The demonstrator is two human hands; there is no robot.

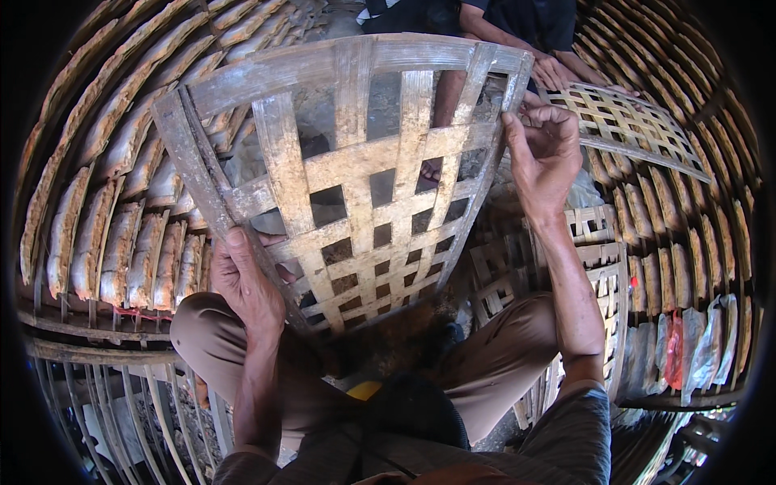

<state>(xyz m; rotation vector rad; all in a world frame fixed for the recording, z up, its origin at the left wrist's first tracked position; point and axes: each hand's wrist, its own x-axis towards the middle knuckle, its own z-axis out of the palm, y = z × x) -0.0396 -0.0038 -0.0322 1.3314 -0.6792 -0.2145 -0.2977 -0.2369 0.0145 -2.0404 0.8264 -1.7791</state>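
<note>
A woven bamboo panel (pixel 352 97) with a wooden border stands tilted in front of me, wide at its far end. Its flat strips cross with square gaps between them. My left hand (pixel 246 283) is closed round the left border, thumb on top and some fingers showing through the gaps. Near the far right corner, my right hand (pixel 546 162) pinches the right border between thumb and curled fingers. The panel's near end is down between my knees.
Across from me, another person's hands (pixel 554 73) rest on a second woven panel (pixel 647 153). More lattice panels (pixel 602 250) lean beside my right knee. Rows of pale brown pieces (pixel 121 250) on slatted racks curve around both sides. Red plastic (pixel 673 347) hangs at right.
</note>
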